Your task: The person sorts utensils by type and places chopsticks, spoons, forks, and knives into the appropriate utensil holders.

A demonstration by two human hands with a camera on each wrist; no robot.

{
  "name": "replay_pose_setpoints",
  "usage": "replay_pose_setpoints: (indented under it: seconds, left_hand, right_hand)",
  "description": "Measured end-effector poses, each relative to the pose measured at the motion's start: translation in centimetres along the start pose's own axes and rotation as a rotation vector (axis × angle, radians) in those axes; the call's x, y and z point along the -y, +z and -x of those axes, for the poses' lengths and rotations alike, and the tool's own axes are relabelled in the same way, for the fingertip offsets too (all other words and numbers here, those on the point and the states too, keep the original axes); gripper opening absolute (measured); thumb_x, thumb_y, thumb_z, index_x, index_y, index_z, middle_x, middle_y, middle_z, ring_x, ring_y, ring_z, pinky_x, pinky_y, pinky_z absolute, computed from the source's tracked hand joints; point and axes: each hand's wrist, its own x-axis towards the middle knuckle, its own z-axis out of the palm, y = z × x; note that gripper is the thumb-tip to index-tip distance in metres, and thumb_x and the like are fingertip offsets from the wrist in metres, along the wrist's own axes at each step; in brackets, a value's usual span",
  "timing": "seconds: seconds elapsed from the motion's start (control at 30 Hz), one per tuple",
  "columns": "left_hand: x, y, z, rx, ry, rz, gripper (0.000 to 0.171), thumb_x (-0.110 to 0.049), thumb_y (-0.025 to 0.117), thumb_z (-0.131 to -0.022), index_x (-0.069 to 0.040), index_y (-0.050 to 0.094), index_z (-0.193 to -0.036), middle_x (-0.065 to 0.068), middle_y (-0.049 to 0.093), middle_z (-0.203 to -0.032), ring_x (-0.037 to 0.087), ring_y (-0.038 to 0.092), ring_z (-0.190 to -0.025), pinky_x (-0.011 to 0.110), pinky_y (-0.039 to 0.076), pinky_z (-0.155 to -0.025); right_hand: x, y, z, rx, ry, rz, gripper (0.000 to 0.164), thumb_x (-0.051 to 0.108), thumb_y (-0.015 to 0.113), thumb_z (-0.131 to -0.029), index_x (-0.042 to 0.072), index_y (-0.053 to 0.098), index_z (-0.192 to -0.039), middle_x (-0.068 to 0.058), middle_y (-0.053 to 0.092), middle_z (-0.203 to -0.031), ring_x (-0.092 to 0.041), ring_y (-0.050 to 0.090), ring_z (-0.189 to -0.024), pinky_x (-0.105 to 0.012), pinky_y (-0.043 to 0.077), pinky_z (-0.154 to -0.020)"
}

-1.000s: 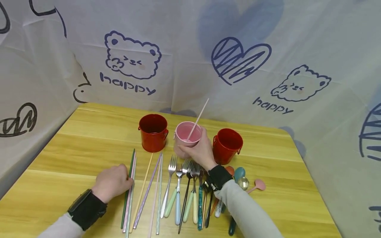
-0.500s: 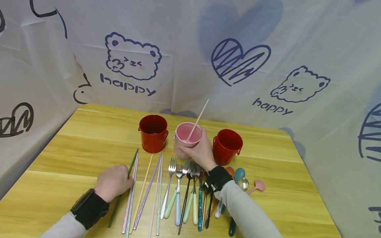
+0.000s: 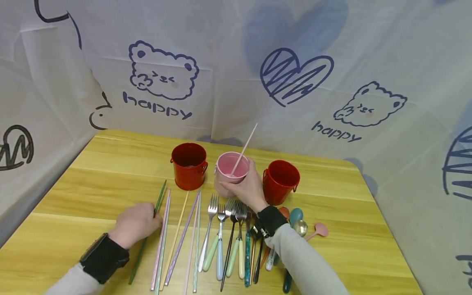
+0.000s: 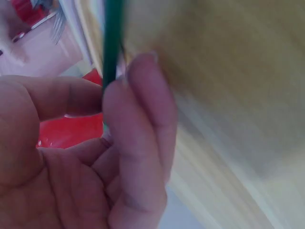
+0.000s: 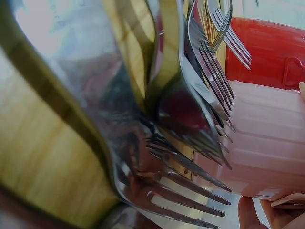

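Green straw [image 3: 138, 262] swung leftward, pinched in left hand [image 3: 135, 224]

The person's left arm [image 3: 75, 282], in a pale grey fabric sleeve, reaches forward from the lower left, with a wide black band [image 3: 105, 258] round its wrist. The bare left hand [image 3: 134, 223] shows its back to the head camera, thumb [image 4: 71, 98] and bent fingers [image 4: 140, 138] drawn together in a pinch. The right arm [image 3: 306, 260], sleeved alike and banded in black, slants inward; its bare right hand [image 3: 248, 186] grips farther forward, thumb spread away from the fingers.
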Motion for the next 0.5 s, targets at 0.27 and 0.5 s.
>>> replay_pose_setpoints:
  seconds: [0.27, 0.5]
  left_hand:
    - [-0.1, -1.5, 0.1, -0.048, 0.066, 0.111, 0.021, -0.013, 0.047, -0.095, -0.005, 0.051, -0.076, 0.003, 0.042, -0.059, 0.015, 0.040, -0.049, 0.028, 0.033, -0.044]
    - [-0.3, -2.4, 0.0, -0.183, 0.123, 0.122, 0.021, -0.016, 0.046, -0.097, -0.003, 0.055, -0.083, 0.002, 0.046, -0.058, 0.013, 0.041, -0.046, 0.029, 0.035, -0.042]
  right_hand:
    - [0.0, -0.1, 0.0, 0.001, 0.011, -0.003, 0.093, 0.038, 0.085, -0.066, 0.014, 0.032, -0.139, -0.003, 0.052, -0.129, -0.023, 0.051, -0.115, -0.044, 0.048, -0.093]
    - [0.0, 0.0, 0.1, 0.001, 0.007, -0.010, 0.093, 0.037, 0.085, -0.066, 0.014, 0.032, -0.139, -0.003, 0.052, -0.129, -0.024, 0.051, -0.116, -0.044, 0.048, -0.092]
